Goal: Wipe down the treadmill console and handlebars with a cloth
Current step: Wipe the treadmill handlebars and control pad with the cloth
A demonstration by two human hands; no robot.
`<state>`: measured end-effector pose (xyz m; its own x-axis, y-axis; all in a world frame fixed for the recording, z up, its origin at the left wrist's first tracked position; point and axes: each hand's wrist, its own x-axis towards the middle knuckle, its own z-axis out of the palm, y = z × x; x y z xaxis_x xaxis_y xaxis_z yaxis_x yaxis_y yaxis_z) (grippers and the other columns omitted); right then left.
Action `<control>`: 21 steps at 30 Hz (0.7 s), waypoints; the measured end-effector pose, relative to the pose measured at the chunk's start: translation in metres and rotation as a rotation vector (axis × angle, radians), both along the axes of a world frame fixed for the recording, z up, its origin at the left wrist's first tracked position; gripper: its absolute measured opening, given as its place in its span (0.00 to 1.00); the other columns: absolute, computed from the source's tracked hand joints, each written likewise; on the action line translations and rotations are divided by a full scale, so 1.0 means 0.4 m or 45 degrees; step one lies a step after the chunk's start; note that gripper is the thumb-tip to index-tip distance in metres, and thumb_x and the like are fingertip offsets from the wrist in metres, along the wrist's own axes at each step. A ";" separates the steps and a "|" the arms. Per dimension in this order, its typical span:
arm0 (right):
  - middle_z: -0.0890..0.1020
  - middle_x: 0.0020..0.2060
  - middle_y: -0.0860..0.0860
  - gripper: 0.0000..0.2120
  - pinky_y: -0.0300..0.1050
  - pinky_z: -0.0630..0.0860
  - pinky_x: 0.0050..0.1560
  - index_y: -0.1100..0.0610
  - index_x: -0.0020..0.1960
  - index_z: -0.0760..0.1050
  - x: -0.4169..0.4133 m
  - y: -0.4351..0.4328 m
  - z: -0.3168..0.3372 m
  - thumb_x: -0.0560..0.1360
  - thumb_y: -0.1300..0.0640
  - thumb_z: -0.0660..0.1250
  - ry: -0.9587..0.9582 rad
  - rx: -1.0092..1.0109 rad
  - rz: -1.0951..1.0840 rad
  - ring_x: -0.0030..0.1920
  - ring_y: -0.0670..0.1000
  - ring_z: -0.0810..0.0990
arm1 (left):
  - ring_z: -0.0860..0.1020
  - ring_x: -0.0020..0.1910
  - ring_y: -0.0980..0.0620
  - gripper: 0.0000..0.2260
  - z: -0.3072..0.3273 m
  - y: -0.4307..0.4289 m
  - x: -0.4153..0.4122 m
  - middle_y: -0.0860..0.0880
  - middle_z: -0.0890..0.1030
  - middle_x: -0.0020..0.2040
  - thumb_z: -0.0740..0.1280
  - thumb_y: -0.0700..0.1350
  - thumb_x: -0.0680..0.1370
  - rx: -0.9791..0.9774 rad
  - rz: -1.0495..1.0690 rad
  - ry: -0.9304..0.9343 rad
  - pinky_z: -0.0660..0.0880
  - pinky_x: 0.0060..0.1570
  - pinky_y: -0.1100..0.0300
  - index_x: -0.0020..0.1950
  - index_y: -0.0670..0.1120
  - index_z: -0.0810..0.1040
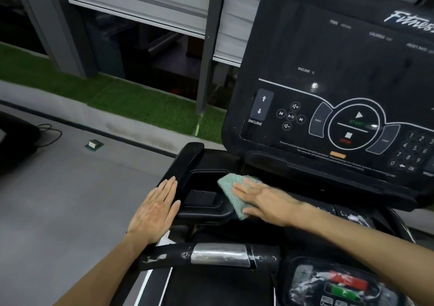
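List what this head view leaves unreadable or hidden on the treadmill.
Head view: the console, its right side with brand lettering and keypad cut off by the right edge.
Head view: the fine print under the buttons, too blurred to read.
Head view: the cloth, partly hidden under the right hand, with the surface beneath.
Head view: the lower control panel, cut by the bottom edge.

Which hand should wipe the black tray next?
The right hand: it presses the green cloth, which lies at the right edge of the black tray. The left hand lies flat at the tray's left side and holds no cloth.
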<state>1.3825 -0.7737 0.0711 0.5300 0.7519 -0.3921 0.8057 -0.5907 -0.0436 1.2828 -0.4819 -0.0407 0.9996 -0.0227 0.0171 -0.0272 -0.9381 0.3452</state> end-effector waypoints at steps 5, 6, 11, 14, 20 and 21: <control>0.57 0.78 0.47 0.28 0.48 0.51 0.76 0.52 0.78 0.54 -0.015 0.036 -0.020 0.81 0.45 0.56 -0.076 0.028 0.007 0.78 0.54 0.47 | 0.40 0.78 0.58 0.42 -0.001 -0.004 0.003 0.53 0.42 0.79 0.23 0.68 0.72 0.015 0.010 0.004 0.31 0.72 0.67 0.79 0.47 0.43; 0.58 0.77 0.46 0.27 0.48 0.53 0.76 0.52 0.78 0.55 -0.012 0.038 -0.023 0.82 0.47 0.56 -0.069 0.052 0.005 0.78 0.53 0.48 | 0.39 0.78 0.59 0.40 0.001 -0.004 0.003 0.54 0.41 0.79 0.25 0.68 0.73 0.017 0.012 0.005 0.31 0.71 0.67 0.79 0.48 0.43; 0.60 0.76 0.47 0.24 0.51 0.64 0.71 0.52 0.78 0.56 0.020 -0.033 -0.013 0.83 0.51 0.54 -0.056 0.049 -0.062 0.77 0.50 0.53 | 0.41 0.78 0.60 0.35 0.006 -0.001 -0.001 0.55 0.44 0.80 0.34 0.64 0.75 -0.048 0.020 0.031 0.37 0.75 0.64 0.79 0.49 0.44; 0.61 0.76 0.46 0.23 0.50 0.66 0.70 0.50 0.77 0.60 0.030 -0.105 0.001 0.83 0.49 0.55 -0.034 0.072 -0.153 0.77 0.49 0.56 | 0.41 0.78 0.60 0.35 0.005 0.000 -0.003 0.55 0.44 0.80 0.33 0.64 0.76 -0.044 0.026 0.017 0.38 0.75 0.63 0.79 0.49 0.44; 0.55 0.77 0.44 0.23 0.44 0.56 0.75 0.49 0.77 0.56 0.018 -0.105 0.016 0.83 0.48 0.52 -0.023 0.043 -0.138 0.77 0.49 0.51 | 0.44 0.78 0.57 0.42 -0.004 -0.001 0.002 0.53 0.46 0.80 0.24 0.68 0.73 0.013 0.019 -0.037 0.34 0.73 0.67 0.80 0.46 0.47; 0.53 0.77 0.44 0.23 0.41 0.51 0.75 0.50 0.78 0.55 0.018 -0.082 0.009 0.83 0.48 0.51 -0.023 0.049 -0.112 0.78 0.49 0.49 | 0.45 0.78 0.57 0.42 -0.006 -0.001 0.003 0.53 0.47 0.80 0.24 0.68 0.74 0.014 0.018 -0.039 0.33 0.73 0.67 0.80 0.46 0.48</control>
<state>1.3897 -0.8066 0.0748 0.6017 0.7163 -0.3534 0.7516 -0.6575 -0.0532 1.2839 -0.4823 -0.0432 0.9988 -0.0090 0.0477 -0.0245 -0.9422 0.3342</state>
